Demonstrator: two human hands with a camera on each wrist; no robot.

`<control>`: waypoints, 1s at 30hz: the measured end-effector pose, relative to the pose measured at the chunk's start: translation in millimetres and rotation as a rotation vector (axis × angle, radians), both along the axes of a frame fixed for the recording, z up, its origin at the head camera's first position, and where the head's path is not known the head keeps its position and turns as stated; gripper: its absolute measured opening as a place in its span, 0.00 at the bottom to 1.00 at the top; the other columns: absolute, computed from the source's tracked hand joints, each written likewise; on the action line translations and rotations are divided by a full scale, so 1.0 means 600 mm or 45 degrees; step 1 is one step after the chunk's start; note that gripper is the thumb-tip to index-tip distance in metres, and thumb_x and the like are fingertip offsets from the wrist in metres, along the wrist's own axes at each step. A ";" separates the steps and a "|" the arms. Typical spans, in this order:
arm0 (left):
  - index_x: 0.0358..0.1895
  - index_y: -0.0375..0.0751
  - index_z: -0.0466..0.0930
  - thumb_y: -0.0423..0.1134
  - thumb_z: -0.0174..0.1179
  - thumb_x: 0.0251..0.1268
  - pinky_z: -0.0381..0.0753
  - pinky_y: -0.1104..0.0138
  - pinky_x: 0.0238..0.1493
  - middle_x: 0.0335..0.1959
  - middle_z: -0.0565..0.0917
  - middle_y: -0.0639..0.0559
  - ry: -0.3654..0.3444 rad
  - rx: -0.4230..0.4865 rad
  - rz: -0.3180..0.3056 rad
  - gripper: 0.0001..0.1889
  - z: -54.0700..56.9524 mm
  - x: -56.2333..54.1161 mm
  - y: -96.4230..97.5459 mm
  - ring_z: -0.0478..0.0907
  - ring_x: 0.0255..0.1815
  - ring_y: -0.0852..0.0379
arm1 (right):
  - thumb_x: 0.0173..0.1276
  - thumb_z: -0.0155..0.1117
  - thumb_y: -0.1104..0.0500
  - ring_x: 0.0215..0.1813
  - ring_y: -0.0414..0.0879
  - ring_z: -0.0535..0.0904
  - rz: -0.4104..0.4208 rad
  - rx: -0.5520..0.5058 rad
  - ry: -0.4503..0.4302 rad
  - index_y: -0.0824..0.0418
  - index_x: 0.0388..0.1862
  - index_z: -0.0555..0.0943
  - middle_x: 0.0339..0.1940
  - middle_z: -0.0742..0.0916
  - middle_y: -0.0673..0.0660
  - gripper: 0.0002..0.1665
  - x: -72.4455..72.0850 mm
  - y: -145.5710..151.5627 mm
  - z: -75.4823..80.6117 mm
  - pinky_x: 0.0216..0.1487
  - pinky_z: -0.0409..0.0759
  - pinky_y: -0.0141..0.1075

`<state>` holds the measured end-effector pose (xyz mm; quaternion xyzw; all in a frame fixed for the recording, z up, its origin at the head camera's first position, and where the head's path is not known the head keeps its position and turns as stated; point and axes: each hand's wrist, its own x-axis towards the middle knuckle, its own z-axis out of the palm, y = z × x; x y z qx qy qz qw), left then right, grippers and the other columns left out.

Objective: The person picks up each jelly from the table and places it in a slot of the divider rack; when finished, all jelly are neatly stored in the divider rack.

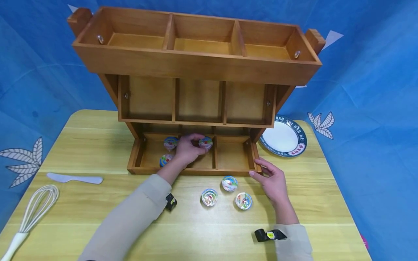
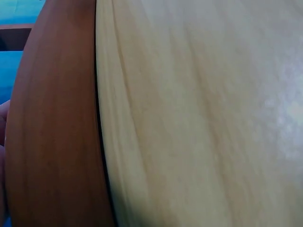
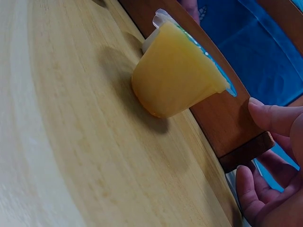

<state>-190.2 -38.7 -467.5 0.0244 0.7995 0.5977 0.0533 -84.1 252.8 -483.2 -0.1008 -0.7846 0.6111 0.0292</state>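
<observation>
Cup [image 1: 205, 143], glossy, round-lidded, in left grip [image 1: 188, 149]

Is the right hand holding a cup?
No, the right hand touches the bottom tray at its right corner, while the left hand holds a cup.

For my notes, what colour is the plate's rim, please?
The rim is mostly dark blue with white lettering, clearest in the head view.
</observation>
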 end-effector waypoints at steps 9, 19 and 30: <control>0.52 0.38 0.84 0.25 0.75 0.44 0.81 0.61 0.45 0.45 0.84 0.46 -0.059 -0.105 -0.009 0.25 -0.003 -0.006 0.004 0.79 0.46 0.48 | 0.58 0.78 0.65 0.59 0.50 0.78 -0.013 0.004 -0.011 0.60 0.59 0.83 0.66 0.79 0.51 0.28 -0.001 -0.002 0.002 0.59 0.75 0.36; 0.51 0.41 0.84 0.27 0.75 0.45 0.82 0.61 0.45 0.43 0.84 0.48 -0.109 -0.091 -0.006 0.25 -0.007 -0.006 0.005 0.79 0.45 0.49 | 0.59 0.77 0.64 0.61 0.50 0.76 -0.015 0.012 -0.042 0.59 0.60 0.82 0.68 0.78 0.51 0.29 0.002 -0.003 0.007 0.63 0.73 0.41; 0.57 0.37 0.81 0.29 0.75 0.44 0.81 0.60 0.47 0.47 0.83 0.46 -0.075 -0.138 -0.008 0.30 0.008 0.002 0.003 0.80 0.46 0.48 | 0.59 0.77 0.65 0.59 0.49 0.76 -0.014 0.008 -0.043 0.59 0.61 0.82 0.68 0.78 0.50 0.29 0.003 -0.003 0.005 0.63 0.73 0.43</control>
